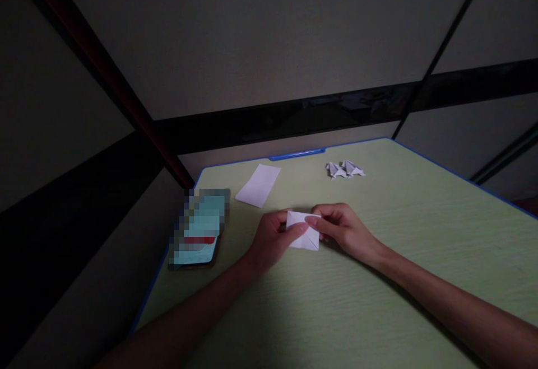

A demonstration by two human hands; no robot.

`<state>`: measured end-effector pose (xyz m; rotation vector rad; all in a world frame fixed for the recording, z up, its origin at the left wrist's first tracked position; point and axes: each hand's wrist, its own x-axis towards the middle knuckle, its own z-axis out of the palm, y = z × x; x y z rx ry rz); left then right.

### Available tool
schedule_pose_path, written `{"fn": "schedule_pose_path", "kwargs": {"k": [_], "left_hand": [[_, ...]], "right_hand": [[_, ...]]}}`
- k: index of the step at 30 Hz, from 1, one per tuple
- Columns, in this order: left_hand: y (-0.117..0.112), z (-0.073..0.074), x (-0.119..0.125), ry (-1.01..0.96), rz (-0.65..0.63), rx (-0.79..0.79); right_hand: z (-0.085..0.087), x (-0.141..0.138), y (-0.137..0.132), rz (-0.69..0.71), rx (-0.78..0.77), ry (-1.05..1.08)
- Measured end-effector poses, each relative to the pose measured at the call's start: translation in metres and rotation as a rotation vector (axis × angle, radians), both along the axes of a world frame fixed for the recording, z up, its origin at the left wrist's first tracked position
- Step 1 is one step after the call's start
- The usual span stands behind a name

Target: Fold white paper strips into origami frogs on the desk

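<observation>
A small folded square of white paper with diagonal creases is held just above the table, between both hands. My left hand grips its left side, the thumb lying across the top face and the fingers partly hidden behind. From the right, my right hand pinches the upper right part, its thumb tip close to the left thumb. Beyond the hands lie folded paper figures, side by side. A flat white paper sheet rests to their left.
A phone with a lit, pixelated screen lies at the table's left edge. The light green table has a blue rim and a blue strip at its far edge. Dark-banded panels stand close behind it.
</observation>
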<state>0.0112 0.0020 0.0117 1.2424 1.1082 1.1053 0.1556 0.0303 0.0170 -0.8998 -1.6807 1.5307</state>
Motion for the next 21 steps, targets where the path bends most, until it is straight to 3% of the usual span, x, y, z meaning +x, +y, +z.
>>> {"fn": "schedule_pose_path", "kwargs": {"k": [9, 14, 21], "left_hand": [[0.0027, -0.0019, -0.0024, -0.079, -0.067, -0.008], [0.0073, -0.0074, -0.0037, -0.205, -0.004, -0.023], [0.008, -0.0069, -0.0041, -0.255, 0.009, -0.052]], "right_hand": [[-0.0055, 0.0001, 0.0033, 0.049, -0.027, 0.136], [-0.0085, 0.0002, 0.0078, 0.051, -0.071, 0.287], [-0.0078, 0.0001, 0.0064, 0.102, -0.081, 0.297]]}}
